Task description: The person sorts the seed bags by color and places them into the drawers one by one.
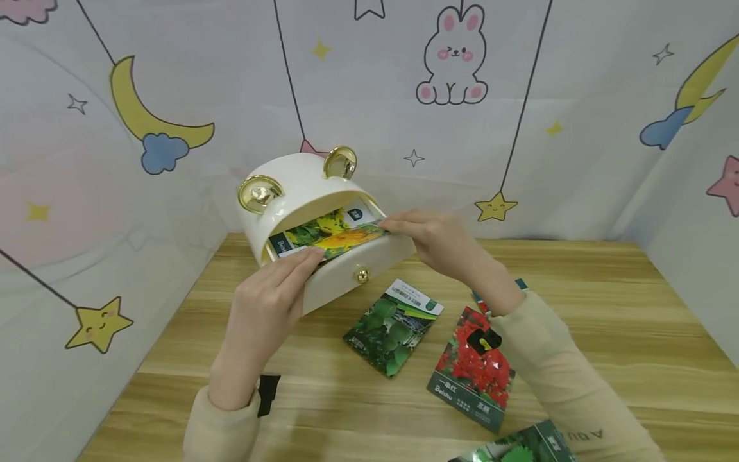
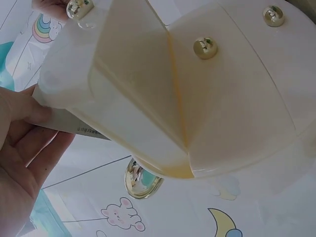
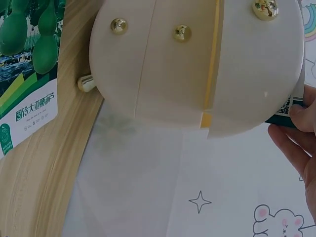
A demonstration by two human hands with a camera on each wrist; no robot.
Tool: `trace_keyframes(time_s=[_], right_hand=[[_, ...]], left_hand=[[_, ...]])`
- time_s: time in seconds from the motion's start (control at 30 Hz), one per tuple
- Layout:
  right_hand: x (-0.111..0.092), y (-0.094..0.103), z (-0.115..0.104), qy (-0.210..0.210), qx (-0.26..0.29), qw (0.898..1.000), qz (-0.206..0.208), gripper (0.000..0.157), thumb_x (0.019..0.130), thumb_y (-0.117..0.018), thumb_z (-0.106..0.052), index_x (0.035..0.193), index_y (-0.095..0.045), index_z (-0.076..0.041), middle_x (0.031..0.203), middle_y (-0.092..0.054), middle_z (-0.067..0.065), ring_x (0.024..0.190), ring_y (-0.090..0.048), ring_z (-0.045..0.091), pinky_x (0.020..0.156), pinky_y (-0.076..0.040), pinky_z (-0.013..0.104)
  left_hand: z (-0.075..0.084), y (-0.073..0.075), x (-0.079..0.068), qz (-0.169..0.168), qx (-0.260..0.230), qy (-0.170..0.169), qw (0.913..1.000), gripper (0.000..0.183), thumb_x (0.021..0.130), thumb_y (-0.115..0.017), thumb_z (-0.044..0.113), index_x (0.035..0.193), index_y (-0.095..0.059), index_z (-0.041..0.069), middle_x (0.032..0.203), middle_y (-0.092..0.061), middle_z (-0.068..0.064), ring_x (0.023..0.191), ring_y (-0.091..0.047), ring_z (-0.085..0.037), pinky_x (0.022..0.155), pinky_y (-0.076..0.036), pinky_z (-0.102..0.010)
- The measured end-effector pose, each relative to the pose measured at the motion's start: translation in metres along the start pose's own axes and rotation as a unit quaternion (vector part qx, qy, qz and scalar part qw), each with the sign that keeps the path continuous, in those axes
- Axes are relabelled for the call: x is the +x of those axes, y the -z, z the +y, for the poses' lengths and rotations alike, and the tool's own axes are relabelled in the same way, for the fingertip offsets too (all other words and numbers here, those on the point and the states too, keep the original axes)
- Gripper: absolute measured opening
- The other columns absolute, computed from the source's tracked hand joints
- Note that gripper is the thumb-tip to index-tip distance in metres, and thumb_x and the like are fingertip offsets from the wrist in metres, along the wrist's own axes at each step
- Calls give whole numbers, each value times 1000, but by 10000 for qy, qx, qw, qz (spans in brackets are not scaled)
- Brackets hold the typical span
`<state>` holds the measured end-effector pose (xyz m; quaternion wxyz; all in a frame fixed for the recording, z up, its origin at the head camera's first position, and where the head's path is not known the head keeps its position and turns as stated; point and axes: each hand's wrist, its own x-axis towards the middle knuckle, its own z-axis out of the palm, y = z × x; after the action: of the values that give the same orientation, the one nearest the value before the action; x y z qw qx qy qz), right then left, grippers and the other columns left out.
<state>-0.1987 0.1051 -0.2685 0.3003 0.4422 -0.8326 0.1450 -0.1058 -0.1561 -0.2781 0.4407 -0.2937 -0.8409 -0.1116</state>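
A white storage box (image 1: 300,170) with gold ears stands on the table, its top drawer (image 1: 346,276) pulled out. My left hand (image 1: 268,295) pinches the left end of a seed packet with orange flowers (image 1: 352,240), thumb below and fingers above in the left wrist view. At the packet's other end, my right hand (image 1: 441,244) pinches it between thumb and fingers. The packet lies over the drawer's opening, close behind its front panel. Behind it, a packet with yellow flowers (image 1: 314,229) shows inside the drawer. A gold knob (image 1: 362,275) sits on the drawer front.
On the wooden table (image 1: 612,333), a gourd seed packet (image 1: 392,327) lies before the box. A red-flower packet (image 1: 473,372) is near my right forearm, which partly covers another packet. A green packet (image 1: 522,449) shows at the bottom edge. Printed cloth (image 1: 381,77) hangs behind.
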Motion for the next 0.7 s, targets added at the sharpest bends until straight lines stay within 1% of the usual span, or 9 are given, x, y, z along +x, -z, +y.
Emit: trace_keyframes(time_s=[0.07,0.17,0.27,0.37,0.47,0.57,0.63,0.7], right_hand=[[1,-2,0,-91,110,9998,-117,44,79,-56,11,113,-65,-15,110,-68,3,100,-65,19,80,-55,31],[3,-4,1,-235,285,9988,-333,42,80,-57,9,115,-65,-15,113,-67,3,103,-64,20,83,-54,32],[5,-5,2,-406,569,9962,-521,39,84,-56,6,116,-64,-15,116,-66,4,106,-63,21,85,-54,33],[8,-8,4,-552,821,9931,-624,37,87,-53,3,118,-63,-14,119,-64,5,109,-61,22,89,-52,34],[10,-10,6,-628,958,9910,-688,37,88,-52,2,120,-61,-14,123,-61,4,113,-59,22,94,-49,36],[12,-14,9,-647,1050,9899,-705,37,89,-51,1,121,-60,-14,125,-60,4,115,-57,21,97,-47,36],[13,-17,12,-678,1226,9880,-644,35,90,-50,-1,120,-61,-14,124,-61,4,114,-58,21,97,-47,35],[14,-20,15,-713,1469,9853,-496,31,90,-51,-3,116,-64,-14,121,-63,4,112,-60,20,96,-48,33]], left_hand=[[-3,-1,-3,-183,-43,44,9998,30,80,-62,-2,109,-66,7,104,-70,-8,91,-67,-24,77,-55,-37],[-6,-2,-6,-347,-182,133,9991,32,79,-63,-3,109,-67,8,105,-70,-8,92,-67,-24,77,-55,-38],[-10,-3,-8,-406,-289,192,9986,34,80,-60,-5,110,-67,9,106,-70,-7,92,-67,-23,75,-55,-37],[-14,-5,-9,-424,-345,223,9983,37,81,-56,-7,112,-66,10,106,-69,-8,92,-67,-23,72,-55,-37],[-18,-7,-10,-448,-411,279,9978,37,82,-55,-5,114,-65,11,106,-69,-8,92,-67,-23,70,-55,-38],[-22,-8,-12,-524,-518,388,9965,36,83,-56,-2,114,-65,12,108,-69,-8,94,-67,-23,72,-55,-38],[-24,-9,-12,-547,-573,472,9957,35,83,-55,-2,114,-65,12,108,-69,-7,96,-66,-23,74,-55,-38],[-26,-11,-13,-554,-615,527,9952,35,83,-55,-2,113,-66,13,109,-69,-7,98,-66,-22,76,-55,-37]])
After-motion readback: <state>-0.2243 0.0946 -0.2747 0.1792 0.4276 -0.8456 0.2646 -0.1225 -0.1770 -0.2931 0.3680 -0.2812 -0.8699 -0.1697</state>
